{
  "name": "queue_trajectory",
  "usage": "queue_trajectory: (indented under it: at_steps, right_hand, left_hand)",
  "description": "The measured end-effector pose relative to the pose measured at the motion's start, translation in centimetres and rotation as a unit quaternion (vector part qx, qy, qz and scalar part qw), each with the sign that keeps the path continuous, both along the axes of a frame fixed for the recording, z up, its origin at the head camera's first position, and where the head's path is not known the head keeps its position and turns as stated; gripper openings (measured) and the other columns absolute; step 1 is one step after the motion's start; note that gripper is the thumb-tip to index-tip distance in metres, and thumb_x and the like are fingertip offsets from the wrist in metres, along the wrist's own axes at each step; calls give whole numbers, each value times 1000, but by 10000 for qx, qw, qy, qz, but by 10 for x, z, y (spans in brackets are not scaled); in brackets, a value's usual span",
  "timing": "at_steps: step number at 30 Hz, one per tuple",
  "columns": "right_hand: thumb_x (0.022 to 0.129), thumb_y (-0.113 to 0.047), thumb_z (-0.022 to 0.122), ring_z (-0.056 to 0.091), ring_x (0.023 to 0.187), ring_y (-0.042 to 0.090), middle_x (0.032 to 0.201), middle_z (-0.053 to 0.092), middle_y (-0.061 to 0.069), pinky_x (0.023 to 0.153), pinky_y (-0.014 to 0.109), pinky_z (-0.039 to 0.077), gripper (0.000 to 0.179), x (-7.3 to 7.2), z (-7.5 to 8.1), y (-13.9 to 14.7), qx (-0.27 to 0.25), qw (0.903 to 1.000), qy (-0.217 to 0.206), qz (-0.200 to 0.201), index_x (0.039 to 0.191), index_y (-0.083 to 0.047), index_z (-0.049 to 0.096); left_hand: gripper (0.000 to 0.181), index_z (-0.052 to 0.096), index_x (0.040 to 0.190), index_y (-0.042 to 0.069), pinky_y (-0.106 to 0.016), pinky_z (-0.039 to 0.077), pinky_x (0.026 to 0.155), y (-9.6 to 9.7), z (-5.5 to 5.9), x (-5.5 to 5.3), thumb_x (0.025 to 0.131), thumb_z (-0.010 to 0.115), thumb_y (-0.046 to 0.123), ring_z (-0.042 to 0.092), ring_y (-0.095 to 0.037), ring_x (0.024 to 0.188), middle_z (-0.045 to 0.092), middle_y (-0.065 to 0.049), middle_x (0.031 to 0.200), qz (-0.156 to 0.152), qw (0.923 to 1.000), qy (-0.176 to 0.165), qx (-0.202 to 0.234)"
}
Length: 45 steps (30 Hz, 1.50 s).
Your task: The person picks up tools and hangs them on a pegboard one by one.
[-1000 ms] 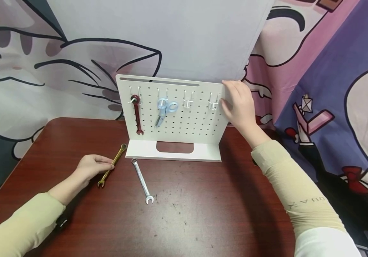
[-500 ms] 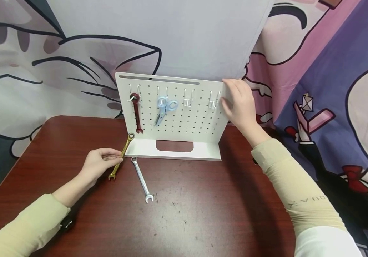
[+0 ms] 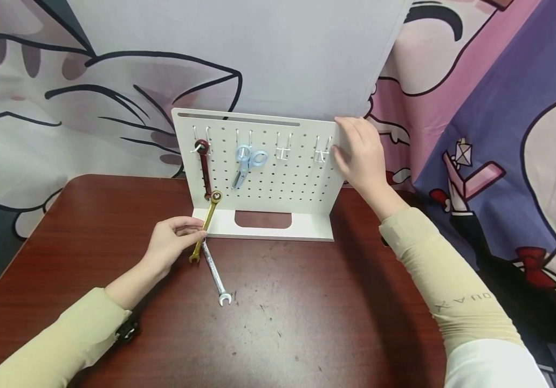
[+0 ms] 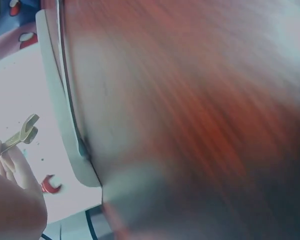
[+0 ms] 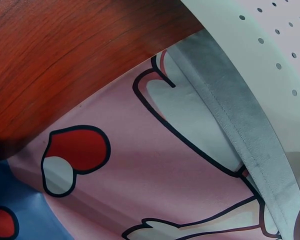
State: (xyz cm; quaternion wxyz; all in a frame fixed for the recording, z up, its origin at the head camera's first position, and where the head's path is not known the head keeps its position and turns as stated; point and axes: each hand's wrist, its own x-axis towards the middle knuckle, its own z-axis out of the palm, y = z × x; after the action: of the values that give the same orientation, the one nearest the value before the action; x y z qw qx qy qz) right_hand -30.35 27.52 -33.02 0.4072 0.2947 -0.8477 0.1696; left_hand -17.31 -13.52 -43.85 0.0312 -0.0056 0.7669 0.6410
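Note:
Between thumb and fingers, my left hand [image 3: 168, 242] pinches a gold combination wrench [image 3: 208, 215], ring end up and open end down. The wrench overlaps the base of a white pegboard [image 3: 287, 186] in the head view; its open end [image 4: 27, 131] shows in the left wrist view. My right hand [image 3: 362, 153] grips the pegboard's upper right edge, thumb on the front face. A red wrench [image 3: 204, 170] hangs by its ring from the leftmost hook, and light blue scissors [image 3: 242, 168] hang from the hook beside it. Two hooks to the right hold nothing.
A silver combination wrench [image 3: 214, 272] lies on the brown table [image 3: 307, 312] in front of the pegboard, its ring end close under the gold wrench. Behind the table hangs a cartoon-print cloth [image 3: 88, 118], with a white panel [image 3: 258, 54] at the back.
My left hand has carried the gold wrench right and away from me, from the table left of the pegboard to in front of the base's left end. The right hand has stayed on the edge.

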Motion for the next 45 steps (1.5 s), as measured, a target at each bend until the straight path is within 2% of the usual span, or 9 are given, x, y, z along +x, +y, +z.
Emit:
queue_trajectory:
  at_steps: [5, 9, 17, 20, 26, 29, 35, 41, 45]
  right_hand:
    - [93, -2, 70, 60, 129, 42, 136, 67, 23, 128, 44, 36, 50, 1, 1, 1, 80, 9999, -58, -43, 141, 3, 60]
    - [93, -3, 70, 60, 129, 41, 136, 67, 23, 128, 44, 35, 50, 1, 1, 1, 83, 9999, -71, -33, 142, 3, 59]
    - [93, -3, 70, 60, 129, 41, 136, 67, 23, 128, 44, 36, 49, 1, 1, 0, 71, 9999, -98, -37, 141, 4, 60]
    - [93, -3, 70, 60, 129, 41, 136, 67, 23, 128, 45, 36, 49, 1, 1, 1, 68, 9999, -102, -46, 141, 3, 60]
    - [93, -3, 70, 60, 128, 42, 135, 67, 23, 127, 47, 37, 49, 2, 2, 0, 48, 10000, -71, -40, 141, 3, 61]
    - [93, -3, 70, 60, 128, 41, 135, 67, 23, 127, 47, 37, 49, 2, 2, 0, 52, 10000, -68, -28, 141, 3, 60]
    - [93, -2, 69, 60, 128, 42, 135, 67, 24, 127, 46, 37, 49, 1, 2, 0, 63, 9999, -76, -34, 141, 3, 60]
    - [92, -2, 70, 60, 128, 42, 135, 67, 24, 126, 50, 38, 49, 1, 1, 0, 48, 10000, -47, -47, 141, 3, 60]
    - [91, -2, 71, 60, 128, 42, 134, 68, 23, 127, 47, 37, 50, 1, 0, 0, -72, 10000, -27, -3, 140, 2, 62]
  left_hand:
    - [36, 66, 121, -21, -12, 58, 74, 17, 0, -5, 90, 77, -7, 69, 6, 80, 76, 18, 82, -28, 9988, 221, 434]
    - [33, 67, 119, -21, -12, 58, 74, 32, 2, -11, 90, 76, -10, 68, 5, 80, 73, 24, 81, -18, 9974, 267, 675]
    - [35, 66, 123, -19, -11, 56, 81, 60, 6, -22, 92, 76, -6, 67, 6, 85, 71, 24, 84, -124, 9964, 294, 779]
    - [35, 67, 123, -18, -11, 56, 83, 71, 12, -25, 91, 76, -6, 67, 5, 87, 70, 23, 87, -163, 9952, 352, 896]
    - [33, 69, 121, -17, -14, 57, 74, 93, 25, -34, 90, 76, -7, 67, 2, 84, 72, 19, 89, -261, 9907, 435, 1261]
    - [32, 70, 120, -16, -13, 57, 75, 102, 28, -38, 90, 77, -7, 68, 2, 83, 72, 19, 90, -318, 9896, 455, 1323]
    - [32, 69, 120, -16, -13, 58, 83, 114, 34, -42, 90, 76, -8, 68, 1, 86, 72, 18, 91, -430, 9870, 558, 1447]
    - [32, 69, 121, -16, -14, 59, 82, 122, 38, -47, 90, 75, -9, 68, 1, 87, 72, 16, 91, -492, 9848, 523, 1581]
    - [33, 68, 123, -15, -14, 59, 80, 126, 40, -50, 92, 74, -8, 68, 1, 86, 71, 15, 92, -503, 9846, 394, 1625]
